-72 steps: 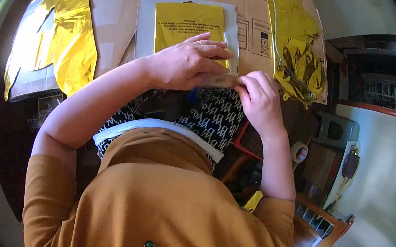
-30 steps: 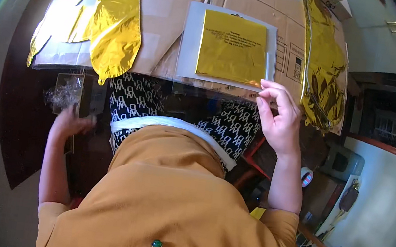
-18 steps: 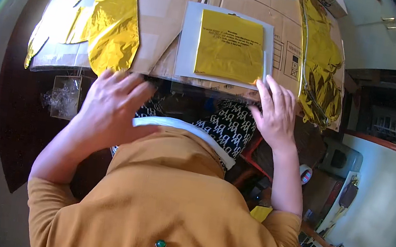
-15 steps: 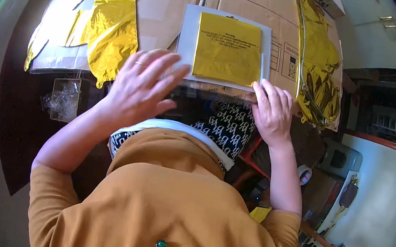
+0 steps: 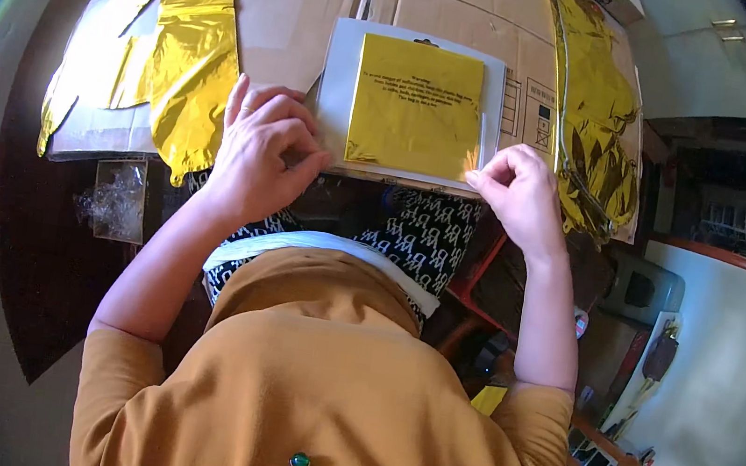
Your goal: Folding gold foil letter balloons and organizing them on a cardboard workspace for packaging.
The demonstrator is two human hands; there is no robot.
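Observation:
A flat packet point(image 5: 336, 101) with a pale backing and a square of folded gold foil point(image 5: 417, 102) lies at the near edge of the cardboard. Small dark print crosses the foil. At its right side runs a thin white straw-like strip point(image 5: 482, 136). My right hand point(image 5: 525, 195) is closed, thumb and forefinger pinching the packet's near right corner beside a small orange glint. My left hand point(image 5: 265, 155) is at the near left corner, its fingers curled toward the thumb. Whatever those fingertips grip, if anything, is hard to make out.
Gold foil balloons, deflated, lie on the cardboard point(image 5: 302, 21) at the left point(image 5: 194, 49) and right point(image 5: 595, 121). An open box point(image 5: 120, 200) with crumpled clear plastic stands below left. A grey plastic stool point(image 5: 644, 288) is at the right.
My left hand has gone from spread fingers to curled ones at the packet's near left corner. The right fingers have drawn into a pinch at the near right corner.

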